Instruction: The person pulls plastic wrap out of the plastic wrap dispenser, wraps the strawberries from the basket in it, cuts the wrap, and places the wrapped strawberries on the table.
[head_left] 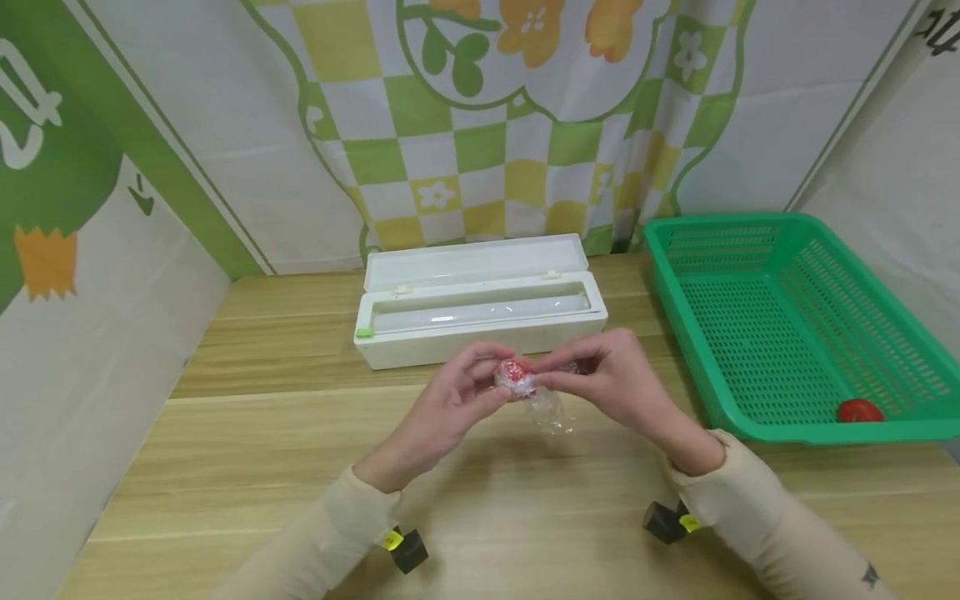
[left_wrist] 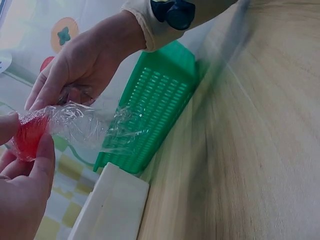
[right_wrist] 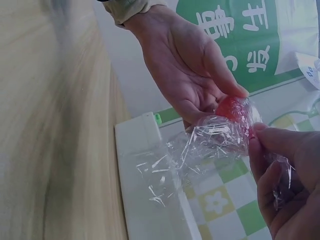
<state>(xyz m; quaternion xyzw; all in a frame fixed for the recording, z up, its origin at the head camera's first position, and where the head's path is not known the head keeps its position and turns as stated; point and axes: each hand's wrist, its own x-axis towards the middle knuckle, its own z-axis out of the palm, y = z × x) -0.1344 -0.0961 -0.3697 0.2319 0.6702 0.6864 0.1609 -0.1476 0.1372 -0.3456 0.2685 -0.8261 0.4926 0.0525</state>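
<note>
A small round red tomato [head_left: 514, 373], partly wrapped in clear cling film [head_left: 550, 413], is held up over the table in front of the white box. My left hand [head_left: 452, 402] grips it between thumb and fingers from the left side. From the right, my right hand [head_left: 617, 379] pinches a bunch of the film right at the tomato. A loose tail of film [left_wrist: 82, 125] trails off the tomato in the left wrist view. In the right wrist view, crinkled film [right_wrist: 217, 137] hangs below the red skin, and more is bunched within the right fingers.
Behind the hands stands a white cling film box [head_left: 480, 340], its lid [head_left: 476, 260] raised and a film roll [head_left: 480, 313] inside. At right is a green plastic basket [head_left: 757, 333] with a red tomato [head_left: 860, 410] in its near corner. A checked curtain [head_left: 480, 150] hangs behind the wooden table [head_left: 262, 467].
</note>
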